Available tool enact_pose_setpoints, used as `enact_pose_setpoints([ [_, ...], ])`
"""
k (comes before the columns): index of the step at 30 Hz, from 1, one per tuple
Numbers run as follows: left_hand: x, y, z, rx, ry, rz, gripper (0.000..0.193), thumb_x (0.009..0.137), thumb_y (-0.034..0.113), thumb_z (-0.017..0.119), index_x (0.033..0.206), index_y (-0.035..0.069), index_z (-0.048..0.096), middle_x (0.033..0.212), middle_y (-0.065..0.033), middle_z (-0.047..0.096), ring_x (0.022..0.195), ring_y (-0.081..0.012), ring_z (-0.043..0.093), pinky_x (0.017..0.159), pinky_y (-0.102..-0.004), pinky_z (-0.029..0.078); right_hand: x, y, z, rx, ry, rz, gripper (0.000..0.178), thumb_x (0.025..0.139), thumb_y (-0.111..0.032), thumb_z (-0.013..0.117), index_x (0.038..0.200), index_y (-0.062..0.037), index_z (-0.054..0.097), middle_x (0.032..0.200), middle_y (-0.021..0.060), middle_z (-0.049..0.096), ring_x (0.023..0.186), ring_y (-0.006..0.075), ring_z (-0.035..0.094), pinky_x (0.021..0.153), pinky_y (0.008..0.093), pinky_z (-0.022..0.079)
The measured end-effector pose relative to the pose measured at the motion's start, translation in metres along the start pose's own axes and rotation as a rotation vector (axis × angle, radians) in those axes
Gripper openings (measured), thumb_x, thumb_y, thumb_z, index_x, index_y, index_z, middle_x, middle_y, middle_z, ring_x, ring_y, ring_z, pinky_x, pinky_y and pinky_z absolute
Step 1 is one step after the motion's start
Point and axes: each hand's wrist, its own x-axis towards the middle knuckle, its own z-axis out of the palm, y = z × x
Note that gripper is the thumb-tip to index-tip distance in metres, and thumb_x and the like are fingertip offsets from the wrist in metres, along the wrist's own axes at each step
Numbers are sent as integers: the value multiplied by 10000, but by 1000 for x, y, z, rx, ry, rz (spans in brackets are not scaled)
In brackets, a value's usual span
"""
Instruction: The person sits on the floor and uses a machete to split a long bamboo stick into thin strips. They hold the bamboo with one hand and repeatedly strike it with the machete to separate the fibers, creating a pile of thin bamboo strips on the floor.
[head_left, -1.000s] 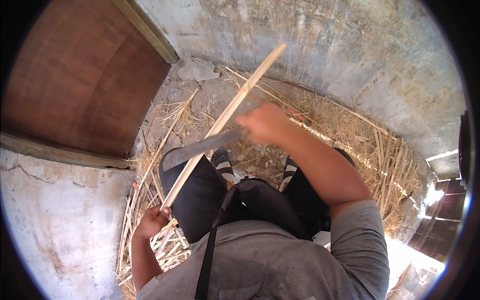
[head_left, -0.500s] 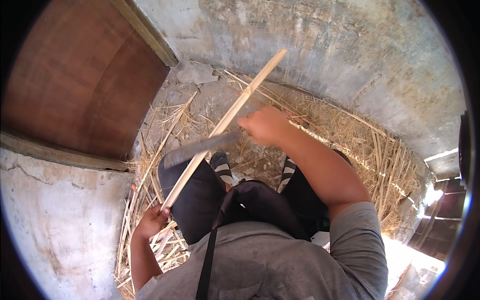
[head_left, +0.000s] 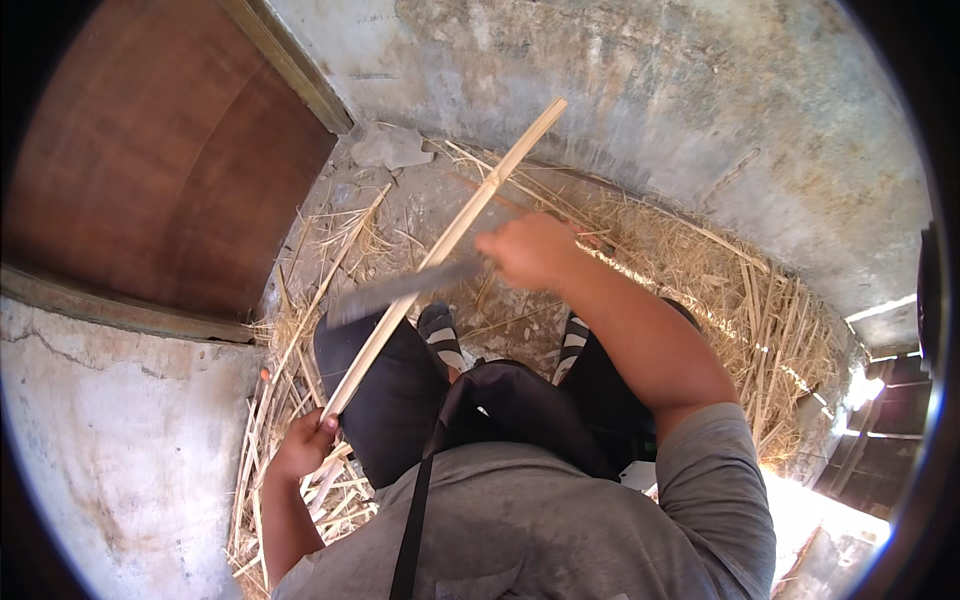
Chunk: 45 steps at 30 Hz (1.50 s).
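Note:
A long pale split bamboo strip (head_left: 455, 230) slants from the lower left to the far wall, over my left thigh. Its near end is gripped by my left hand (head_left: 304, 445), thumb pressed on top. Out in front of my knees, my right hand (head_left: 530, 250) is closed round the handle of a large knife (head_left: 385, 293). The broad grey blade points left and crosses the strip about midway; motion blurs it. I cannot tell how deep its edge sits in the strip. The knife's handle is mostly hidden by my fingers.
Bamboo pieces (head_left: 335, 500) lie in a heap by my left side. Shavings and thin strips (head_left: 720, 290) pile along the right wall (head_left: 650, 90). A brown door panel (head_left: 170, 170) stands at far left. Clear plastic (head_left: 390, 147) lies near the far corner. My striped socks (head_left: 445, 340) show between my knees.
The knife blade has shifted very slightly, its tip a little farther from me. Both hands keep their grip, and the bamboo strip stays nearly in place.

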Motion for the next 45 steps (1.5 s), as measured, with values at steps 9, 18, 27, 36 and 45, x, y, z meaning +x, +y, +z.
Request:
enact_pose_setpoints([
  [9,-20,-20,-4,226,247,351,327,1058,258,595,869,-8,616,572,-115,528,509,-190,483,513,-391,399,-21,138,15,223,270,794,382,863,-240,680,1176,-22,693,1074,223,745,1007,385,719,886,462,562],
  [18,-7,-44,4,33,164,257,368,1075,330,585,910,4,635,666,5,539,642,-94,462,584,-317,398,-18,90,-13,357,361,629,362,822,-215,706,1165,-101,692,1017,199,740,953,390,712,840,475,566],
  [27,-12,-32,9,214,279,342,355,1073,305,569,891,1,602,611,-53,552,563,-155,516,551,-346,420,-2,20,-9,46,67,86,277,828,-237,719,1082,-129,691,958,162,741,880,371,716,775,496,566],
  [36,-8,-47,8,123,266,383,375,1067,309,577,821,26,571,623,-49,572,530,-190,526,529,-343,404,-19,107,-7,453,380,615,409,845,-185,682,1225,-34,679,1068,208,744,951,363,732,831,429,574],
  [45,-1,-47,-8,-361,-69,-13,363,1053,374,597,865,64,589,626,3,518,541,-87,456,504,-276,356,2,25,4,149,105,72,327,770,-209,737,1076,-108,678,869,144,724,870,397,700,765,532,540],
])
